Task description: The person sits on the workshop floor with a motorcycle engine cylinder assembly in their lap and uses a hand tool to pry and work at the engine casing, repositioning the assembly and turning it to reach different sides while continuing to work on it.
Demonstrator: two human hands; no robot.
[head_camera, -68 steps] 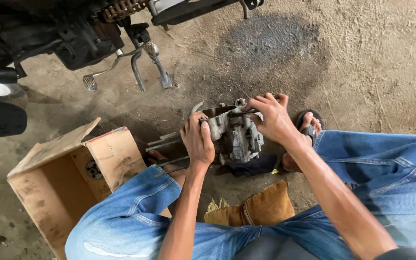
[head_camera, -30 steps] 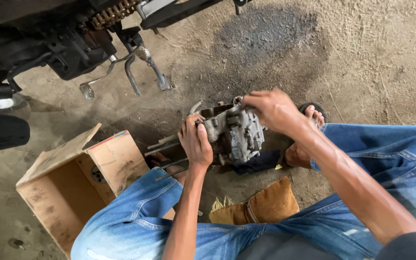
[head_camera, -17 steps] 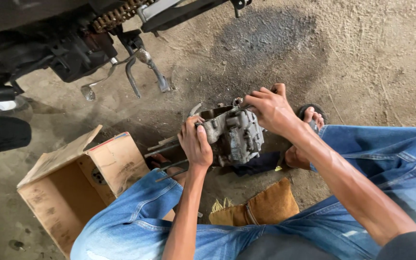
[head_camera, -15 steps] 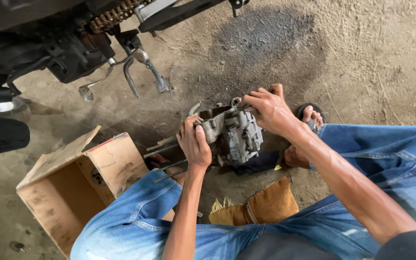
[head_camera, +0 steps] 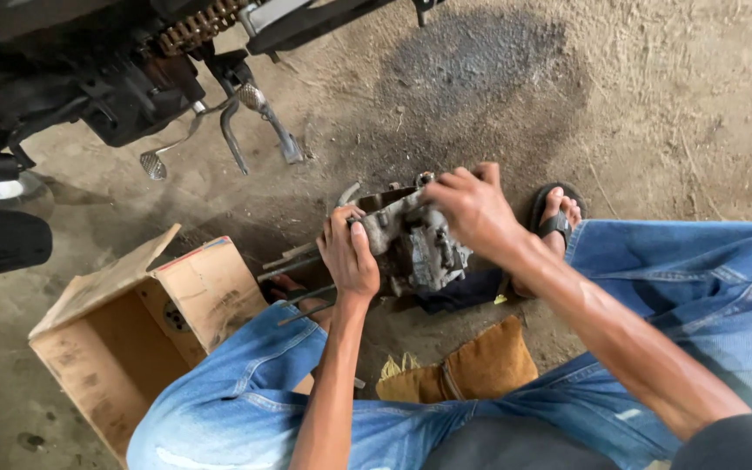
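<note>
Head view showed the left hand (head_camera: 350,257) and right hand (head_camera: 473,209) both clasped around a greasy engine casing (head_camera: 411,244) low between the knees, probably being steadied for disassembly, which called for a firm, level grip.

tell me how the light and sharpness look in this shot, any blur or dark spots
Head view: soft, even daylight with no glare; the left hand, right hand and the grey metal engine part they grip are fairly sharp. The motorcycle underside at top left sits in deep shadow, detail lost. A dark stain marks the floor. Edges bow slightly from the wide lens.
</note>
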